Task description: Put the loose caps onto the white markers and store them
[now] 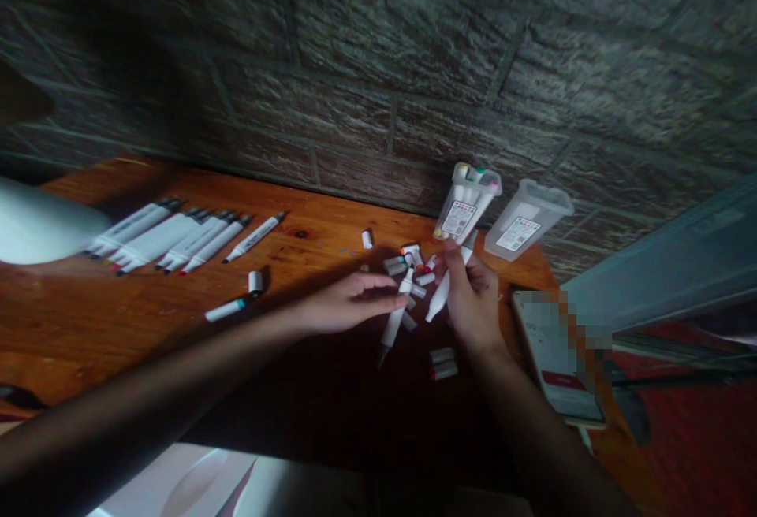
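Head view, near edge: glossy printed paper sheet (177, 481) below the forearms. To the right, flat pale-edged smartphone (532, 344), screen up, on the brown wooden table (322, 229). Left of it, a pair of small white cylindrical caps (443, 370) in shadow.

Left hand (348, 304): grasping a slim white marker with a dark tapered end (393, 326), pinched above its middle by thumb and fingers; the dark end juts out below the grip, toward the wearer. Right hand (478, 300): grasping a white marker with a grey end (441, 300); grey end above the fingers, white end below, slanting toward the left hand. The two markers stand apart.

Just beyond, loose heap of small white and coloured caps (412, 252). Well left, row of white dark-ended markers (159, 238), side by side. Farther: clear plastic box of upright markers (459, 217), beside a translucent labelled box (535, 202). Behind all, grey-brown brick wall (355, 68).
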Demonstrator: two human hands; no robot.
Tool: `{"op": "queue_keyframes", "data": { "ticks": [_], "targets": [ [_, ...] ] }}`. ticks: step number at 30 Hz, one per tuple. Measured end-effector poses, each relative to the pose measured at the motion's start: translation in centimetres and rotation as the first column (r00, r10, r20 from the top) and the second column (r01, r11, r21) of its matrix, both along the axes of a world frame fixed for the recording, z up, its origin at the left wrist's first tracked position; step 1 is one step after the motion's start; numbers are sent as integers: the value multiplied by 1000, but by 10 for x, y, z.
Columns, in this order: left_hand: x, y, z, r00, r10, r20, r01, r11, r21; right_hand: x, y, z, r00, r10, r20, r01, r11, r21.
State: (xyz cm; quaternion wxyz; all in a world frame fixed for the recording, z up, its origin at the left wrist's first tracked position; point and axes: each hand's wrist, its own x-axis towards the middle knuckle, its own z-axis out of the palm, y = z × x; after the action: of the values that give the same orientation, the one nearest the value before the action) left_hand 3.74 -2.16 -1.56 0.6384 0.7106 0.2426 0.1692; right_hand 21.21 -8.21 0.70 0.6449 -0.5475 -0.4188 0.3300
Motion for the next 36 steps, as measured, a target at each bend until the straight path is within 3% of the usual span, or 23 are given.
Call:
{"op": "queue_keyframes", "data": {
  "ticks": [9, 15, 20, 25, 28, 32, 36],
  "targets": [
    [1, 0, 2, 995, 67, 76, -61, 996, -70, 4, 3, -3, 992, -10, -123, 8, 1000, -21],
    [2, -1, 4, 983, 112, 145, -88, 983, -160, 6, 3, -6, 994, -17, -104, 10, 998, -70],
    [1, -2, 8, 970, 156, 186, -130, 981, -142, 4, 1, -4, 998, 69, 8, -69, 995, -77],
    [-2, 1, 9, 962, 183, 202, -168, 982, -92, 0, -3, 1, 982, 178, 62, -159, 959, -234],
    [-2, 1, 8, 957, 194, 216, -182, 981, -74, 0, -2, -1, 971, 225, 81, -202, 952, -230],
    [-2, 0, 8, 958, 178, 225, -161, 983, -92, 1, -1, -6, 961, 271, 52, -257, 946, -199],
    [-2, 1, 9, 961, 161, 223, -131, 981, -144, 1, -1, -8, 952, 295, -84, -307, 926, -222]
  ]
}}
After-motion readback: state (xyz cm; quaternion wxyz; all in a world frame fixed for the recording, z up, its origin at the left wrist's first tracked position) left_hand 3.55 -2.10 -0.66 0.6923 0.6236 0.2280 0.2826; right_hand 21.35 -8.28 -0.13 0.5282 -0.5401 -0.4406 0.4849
